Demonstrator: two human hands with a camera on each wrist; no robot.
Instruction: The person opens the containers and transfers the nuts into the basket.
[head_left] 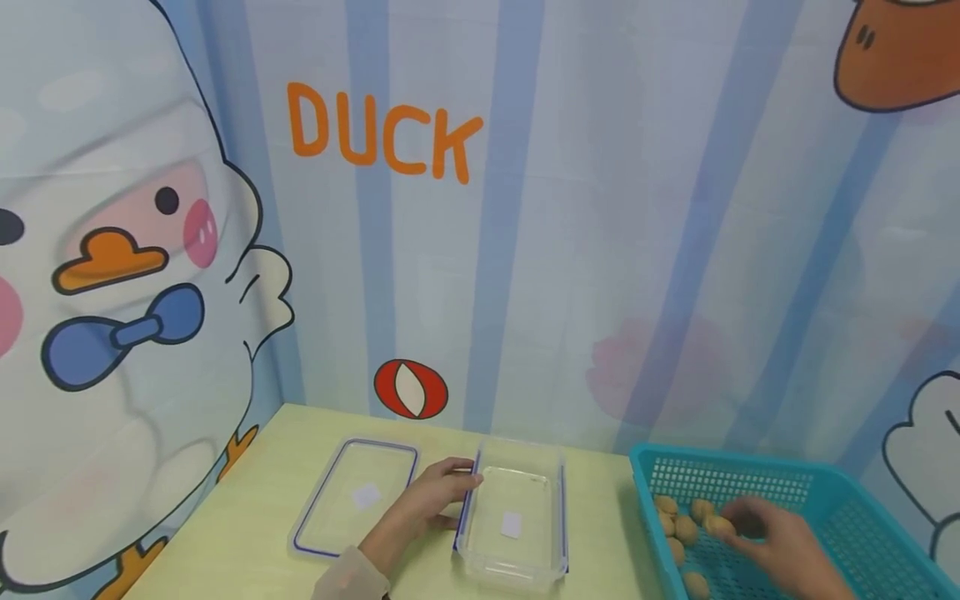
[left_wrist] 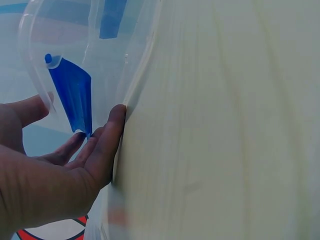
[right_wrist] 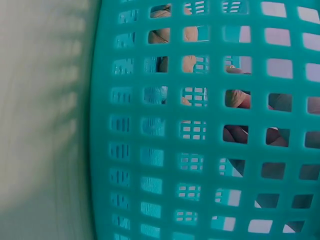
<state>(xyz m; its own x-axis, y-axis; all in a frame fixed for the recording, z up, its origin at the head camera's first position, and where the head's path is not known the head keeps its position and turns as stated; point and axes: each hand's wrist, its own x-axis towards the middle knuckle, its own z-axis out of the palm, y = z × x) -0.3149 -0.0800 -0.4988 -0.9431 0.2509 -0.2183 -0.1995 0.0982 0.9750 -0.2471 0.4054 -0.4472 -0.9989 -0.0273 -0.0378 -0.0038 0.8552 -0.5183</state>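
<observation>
My left hand (head_left: pixel 438 493) grips the left side of a clear plastic food container (head_left: pixel 519 490) standing without its lid. In the left wrist view the thumb is at the container's rim, and the fingers spread low along the wall beside a blue latch (left_wrist: pixel 74 95). My right hand (head_left: pixel 783 546) is inside a teal plastic basket (head_left: pixel 738 458), pinching a walnut (head_left: pixel 718 526) between thumb and fingers. Several more walnuts (head_left: pixel 686 531) lie along the basket's left side. In the right wrist view, the basket's mesh wall hides most of that hand.
The clear lid (head_left: pixel 337 521) with its blue seal lies flat on the pale yellow table (head_left: pixel 600 533), left of the container. White paper labels (head_left: pixel 511 524) show on container and lid. A curtain (head_left: pixel 570 250) printed with ducks hangs right behind the table.
</observation>
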